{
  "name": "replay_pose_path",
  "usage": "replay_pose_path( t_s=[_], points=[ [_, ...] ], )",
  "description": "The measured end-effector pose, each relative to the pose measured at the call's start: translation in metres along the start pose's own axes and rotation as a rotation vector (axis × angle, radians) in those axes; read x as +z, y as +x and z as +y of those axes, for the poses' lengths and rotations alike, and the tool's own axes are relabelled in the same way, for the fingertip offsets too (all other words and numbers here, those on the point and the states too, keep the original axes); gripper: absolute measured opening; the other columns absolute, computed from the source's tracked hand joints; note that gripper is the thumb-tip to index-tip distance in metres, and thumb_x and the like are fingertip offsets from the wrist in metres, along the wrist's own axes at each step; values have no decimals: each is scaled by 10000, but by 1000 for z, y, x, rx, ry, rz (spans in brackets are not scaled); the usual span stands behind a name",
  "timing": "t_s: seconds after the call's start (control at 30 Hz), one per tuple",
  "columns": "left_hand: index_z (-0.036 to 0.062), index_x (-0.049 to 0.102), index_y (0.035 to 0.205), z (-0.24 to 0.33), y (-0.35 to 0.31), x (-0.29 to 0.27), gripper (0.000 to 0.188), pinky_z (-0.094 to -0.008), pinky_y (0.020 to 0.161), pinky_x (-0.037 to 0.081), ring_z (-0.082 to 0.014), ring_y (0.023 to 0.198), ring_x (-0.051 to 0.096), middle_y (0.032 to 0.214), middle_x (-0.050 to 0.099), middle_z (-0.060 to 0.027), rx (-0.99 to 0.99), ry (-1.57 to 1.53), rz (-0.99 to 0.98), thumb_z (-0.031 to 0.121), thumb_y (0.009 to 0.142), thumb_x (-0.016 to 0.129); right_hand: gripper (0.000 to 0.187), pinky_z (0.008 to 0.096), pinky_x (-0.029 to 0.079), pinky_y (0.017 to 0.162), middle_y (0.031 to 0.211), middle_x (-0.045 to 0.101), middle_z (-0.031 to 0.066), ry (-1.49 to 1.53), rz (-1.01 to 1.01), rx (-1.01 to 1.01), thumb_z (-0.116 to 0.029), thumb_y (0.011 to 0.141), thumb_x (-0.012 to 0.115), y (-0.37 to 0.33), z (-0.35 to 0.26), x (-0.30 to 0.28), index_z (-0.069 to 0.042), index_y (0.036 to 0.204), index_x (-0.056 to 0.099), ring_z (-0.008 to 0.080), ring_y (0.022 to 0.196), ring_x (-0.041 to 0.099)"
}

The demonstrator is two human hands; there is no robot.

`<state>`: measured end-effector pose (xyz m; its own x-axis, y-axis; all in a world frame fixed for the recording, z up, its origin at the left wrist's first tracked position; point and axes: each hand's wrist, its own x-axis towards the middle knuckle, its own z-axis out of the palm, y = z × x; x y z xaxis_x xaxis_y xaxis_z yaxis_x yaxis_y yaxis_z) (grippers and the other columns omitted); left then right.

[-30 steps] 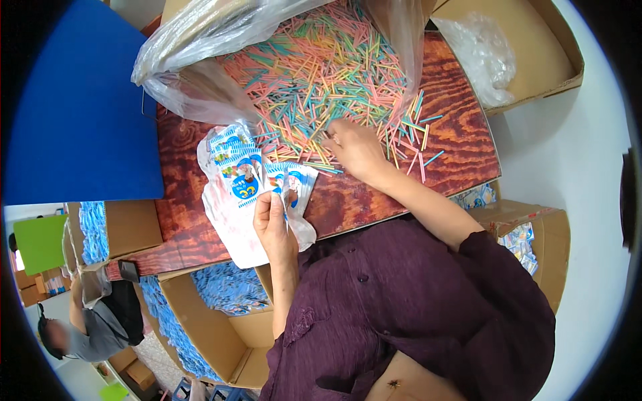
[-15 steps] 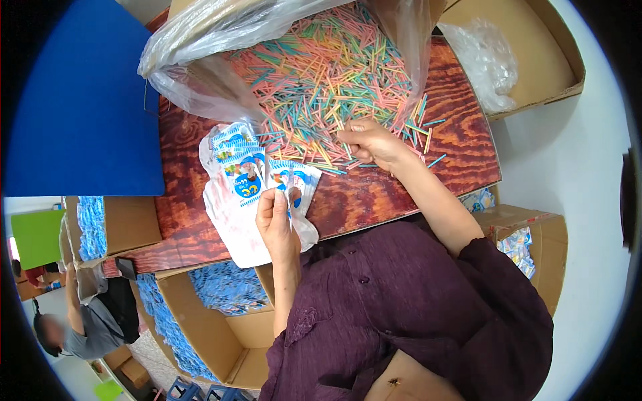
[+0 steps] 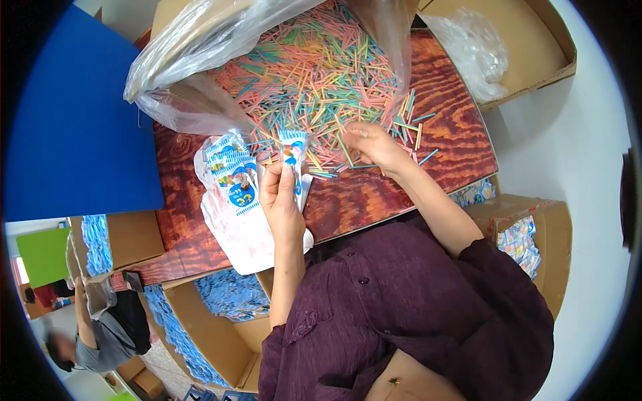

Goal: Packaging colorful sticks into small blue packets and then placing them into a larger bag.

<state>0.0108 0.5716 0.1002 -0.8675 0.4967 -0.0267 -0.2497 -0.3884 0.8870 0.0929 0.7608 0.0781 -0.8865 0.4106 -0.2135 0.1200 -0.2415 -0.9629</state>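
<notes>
My left hand [image 3: 281, 194] is closed on a small blue-and-white packet [image 3: 293, 150], holding it upright between thumb and fingers. Below it lies a white cloth [image 3: 234, 247], with several similar flat packets [image 3: 239, 186] fanned out on top. My right hand [image 3: 374, 148] is pinched at the near right edge of a big heap of thin coloured sticks [image 3: 314, 73], pink, yellow, green and blue. A thin stick shows at its fingertips; how many it holds is hidden. The heap spills from a clear plastic bag [image 3: 180, 57] onto the table.
The red-brown wood-grain table [image 3: 441, 80] has loose sticks near its right side. An open carton [image 3: 535, 60] with crumpled clear plastic stands at the far right. Cartons of packets [image 3: 231, 291] [image 3: 518, 247] flank me below the table. A blue panel [image 3: 80, 120] rises at left; another person [image 3: 110, 334] is beyond.
My left hand has lifted the packet off the cloth, turning it upright and toward the sticks. My right hand stays by the heap, its fingers closed. The view has shifted slightly.
</notes>
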Motion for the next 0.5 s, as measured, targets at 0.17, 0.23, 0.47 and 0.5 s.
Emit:
replay_pose_path(
  t_s=[0.17, 0.23, 0.47, 0.5],
  points=[
    [-25, 597, 943, -17, 23, 17, 103, -298, 976, 387, -183, 1164, 506, 1311, 518, -154, 99, 223, -251, 50, 938, 528, 181, 199, 398, 465, 774, 664, 56, 376, -321, 169, -190, 939, 563, -10, -5, 0, -17, 940, 615, 102, 587, 592],
    [-26, 601, 940, -24, 32, 20, 104, -317, 985, 391, -203, 1195, 500, 1329, 513, -169, 112, 283, -289, 58, 935, 539, 191, 211, 417, 469, 797, 675, 72, 218, -193, 117, -200, 935, 570, -8, 1, 0, -17, 909, 618, 119, 635, 629],
    [-21, 606, 970, -23, 37, 40, 124, -262, 888, 450, -152, 1103, 553, 1342, 507, -168, 140, 221, -357, 70, 958, 523, 214, 202, 458, 472, 815, 682, 87, 99, -166, 26, -207, 928, 581, -7, -7, -10, -6, 981, 632, 175, 646, 680],
    [-13, 603, 976, -20, 34, 41, 117, -241, 831, 457, -102, 992, 565, 1203, 592, -113, 85, 242, -384, 77, 957, 531, 213, 201, 456, 462, 805, 678, 95, 251, -282, 81, -197, 918, 596, -11, -9, -11, 2, 990, 627, 187, 634, 681]
  ],
)
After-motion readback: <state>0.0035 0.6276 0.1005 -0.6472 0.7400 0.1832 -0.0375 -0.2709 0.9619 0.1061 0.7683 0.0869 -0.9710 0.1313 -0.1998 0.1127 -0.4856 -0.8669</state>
